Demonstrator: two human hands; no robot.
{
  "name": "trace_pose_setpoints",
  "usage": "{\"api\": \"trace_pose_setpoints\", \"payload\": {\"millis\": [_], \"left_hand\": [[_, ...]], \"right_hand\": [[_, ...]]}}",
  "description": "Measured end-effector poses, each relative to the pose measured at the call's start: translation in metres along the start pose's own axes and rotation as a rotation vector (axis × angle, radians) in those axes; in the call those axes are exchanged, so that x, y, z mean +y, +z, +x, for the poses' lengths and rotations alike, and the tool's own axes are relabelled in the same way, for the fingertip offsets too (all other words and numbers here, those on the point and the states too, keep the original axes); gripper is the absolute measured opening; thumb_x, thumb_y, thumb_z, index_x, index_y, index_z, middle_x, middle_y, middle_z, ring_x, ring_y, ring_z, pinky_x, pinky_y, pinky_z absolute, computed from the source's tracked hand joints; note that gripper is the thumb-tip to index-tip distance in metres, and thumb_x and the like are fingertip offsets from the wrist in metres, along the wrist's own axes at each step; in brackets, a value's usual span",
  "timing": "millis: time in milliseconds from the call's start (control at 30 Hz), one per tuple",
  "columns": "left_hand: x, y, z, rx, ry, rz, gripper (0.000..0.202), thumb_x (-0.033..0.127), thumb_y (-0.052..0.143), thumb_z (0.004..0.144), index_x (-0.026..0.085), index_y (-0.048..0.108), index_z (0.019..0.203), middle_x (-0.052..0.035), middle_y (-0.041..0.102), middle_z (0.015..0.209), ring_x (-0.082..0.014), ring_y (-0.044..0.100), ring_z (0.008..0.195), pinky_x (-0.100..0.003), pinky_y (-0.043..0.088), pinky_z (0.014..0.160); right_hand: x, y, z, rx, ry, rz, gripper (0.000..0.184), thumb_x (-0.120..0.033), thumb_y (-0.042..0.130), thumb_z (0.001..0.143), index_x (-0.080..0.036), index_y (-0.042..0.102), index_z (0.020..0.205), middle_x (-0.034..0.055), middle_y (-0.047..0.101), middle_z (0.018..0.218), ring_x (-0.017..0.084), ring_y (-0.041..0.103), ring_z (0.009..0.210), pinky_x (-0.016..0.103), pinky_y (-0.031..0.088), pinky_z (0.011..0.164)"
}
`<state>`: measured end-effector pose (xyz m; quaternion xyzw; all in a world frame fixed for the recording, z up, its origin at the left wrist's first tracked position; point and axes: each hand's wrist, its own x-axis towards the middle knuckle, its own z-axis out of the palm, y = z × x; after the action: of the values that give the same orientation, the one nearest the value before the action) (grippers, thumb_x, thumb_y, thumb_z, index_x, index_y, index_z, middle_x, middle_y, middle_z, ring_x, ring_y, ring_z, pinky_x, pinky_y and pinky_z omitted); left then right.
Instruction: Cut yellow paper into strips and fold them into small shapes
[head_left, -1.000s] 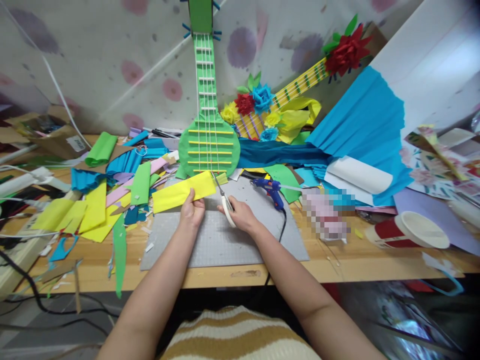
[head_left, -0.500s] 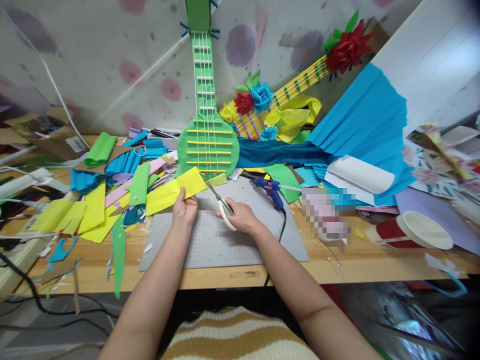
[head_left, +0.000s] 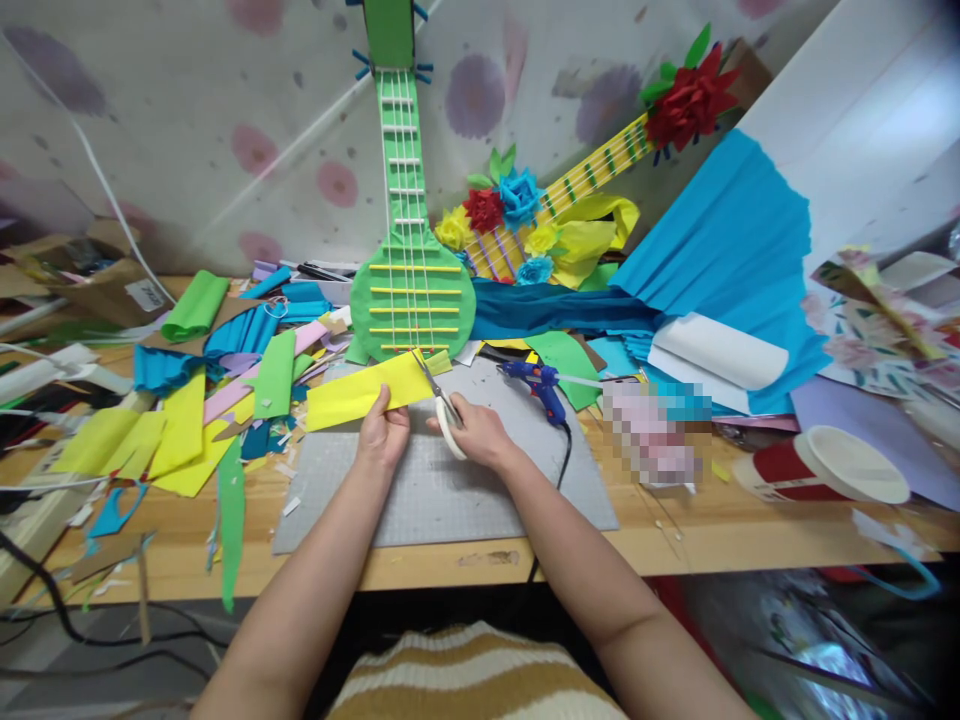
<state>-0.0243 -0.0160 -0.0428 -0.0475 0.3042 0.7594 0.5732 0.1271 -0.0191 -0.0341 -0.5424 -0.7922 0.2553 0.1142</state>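
Strip (head_left: 349, 398), yellow, one: centre of the frame, slanting up to the right. Your left hand (head_left: 386, 430) pinches its lower edge, thumb on the near face.

Scissors (head_left: 448, 425), white-handled, one pair: centre, just right of the strip. Your right hand (head_left: 480, 430) has its fingers curled around the handles; how they sit in the loops, you cannot tell from here. Blades lie at the strip's right end, pointing up and left. A paler yellow piece (head_left: 437, 361) shows just beyond them; whether joined to the strip, unclear.

Mat (head_left: 457, 500), grey: lower centre, beneath your hands.

Green guitar (head_left: 442, 300): upper centre, upright, its body just behind the strip's right end.

Yellow guitar (head_left: 596, 170): upper right, tilted, with a red flower (head_left: 694, 100) at its upper end.

Glue gun (head_left: 534, 378), blue: right of centre, black cord trailing down.

Crepe paper (head_left: 724, 235), blue, fanned: right.

Cup (head_left: 795, 468), red and white: lower right.

Box (head_left: 124, 290), cardboard: far left.
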Motion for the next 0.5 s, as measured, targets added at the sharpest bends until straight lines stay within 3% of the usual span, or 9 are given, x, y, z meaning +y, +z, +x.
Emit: {"api": "trace_pose_setpoints", "payload": {"millis": [500], "left_hand": [[-0.0033, 0.0016, -0.0024, 0.044, -0.018, 0.020, 0.029, 0.005, 0.044, 0.088, 0.014, 0.059, 0.112, -0.0053, 0.073, 0.090, -0.0079, 0.069, 0.075, -0.011, 0.053, 0.066]], "right_hand": [[0.0019, 0.0039, 0.0032, 0.083, 0.046, 0.106, 0.032, -0.054, 0.043, 0.082, -0.023, 0.048, 0.078, -0.0007, 0.059, 0.069, 0.014, 0.053, 0.065, 0.022, 0.024, 0.055]]}}
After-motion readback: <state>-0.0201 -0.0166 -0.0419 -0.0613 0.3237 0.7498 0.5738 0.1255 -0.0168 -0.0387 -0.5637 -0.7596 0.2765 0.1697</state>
